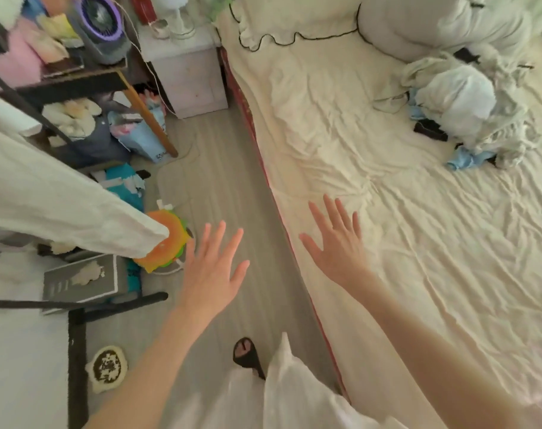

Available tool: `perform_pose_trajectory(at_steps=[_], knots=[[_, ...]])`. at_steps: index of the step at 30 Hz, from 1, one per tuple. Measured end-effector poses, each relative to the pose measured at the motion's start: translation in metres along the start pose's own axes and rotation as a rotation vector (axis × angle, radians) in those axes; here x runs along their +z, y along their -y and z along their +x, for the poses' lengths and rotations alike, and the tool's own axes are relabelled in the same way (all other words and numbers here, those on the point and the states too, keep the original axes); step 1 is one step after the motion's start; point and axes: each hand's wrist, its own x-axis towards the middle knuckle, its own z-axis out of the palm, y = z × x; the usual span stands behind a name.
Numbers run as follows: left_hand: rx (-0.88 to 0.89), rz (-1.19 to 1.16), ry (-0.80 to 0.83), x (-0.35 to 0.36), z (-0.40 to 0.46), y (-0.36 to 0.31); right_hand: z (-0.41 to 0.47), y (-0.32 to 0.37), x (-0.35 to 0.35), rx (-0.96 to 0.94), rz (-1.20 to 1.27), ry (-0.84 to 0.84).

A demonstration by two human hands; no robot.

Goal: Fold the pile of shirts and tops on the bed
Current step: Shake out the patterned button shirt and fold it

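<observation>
A crumpled pile of shirts and tops [467,109], pale blue, white and grey-green, lies at the far right of the bed [418,243], which has a wrinkled cream sheet. My left hand [211,270] hovers over the floor beside the bed, fingers spread, holding nothing. My right hand [337,243] is stretched out over the bed's near left edge, fingers straight and spread, empty. Both hands are well apart from the pile.
A frilled pillow [294,20] and a grey bundle [433,23] lie at the bed's head. A white nightstand [189,69] stands left of it. Cluttered shelves, bags and an orange toy [164,239] crowd the left. A strip of grey floor [232,181] runs alongside the bed.
</observation>
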Motion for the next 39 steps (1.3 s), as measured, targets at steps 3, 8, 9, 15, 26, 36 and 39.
perform_pose_trajectory(at_steps=[3, 8, 9, 15, 26, 36, 39], knots=[[0.096, -0.010, -0.020, -0.020, 0.055, 0.008, 0.029, 0.003, -0.012, 0.091, 0.006, -0.057], [0.256, -0.031, 0.080, -0.024, 0.142, -0.008, 0.075, -0.022, -0.020, 0.257, -0.007, -0.099], [0.276, -0.027, 0.103, -0.022, 0.161, -0.011, 0.088, -0.030, -0.021, 0.286, -0.005, -0.098], [0.321, 0.008, 0.195, -0.021, 0.297, -0.036, 0.199, -0.097, -0.030, 0.380, -0.011, -0.060], [0.428, 0.027, 0.420, 0.012, 0.544, -0.104, 0.378, -0.226, -0.042, 0.601, 0.013, 0.014], [0.579, 0.153, 0.391, 0.127, 0.750, -0.134, 0.537, -0.362, 0.039, 0.717, -0.040, 0.104], [0.631, 0.175, 0.366, 0.167, 0.800, -0.124, 0.584, -0.401, 0.064, 0.785, 0.001, 0.014]])
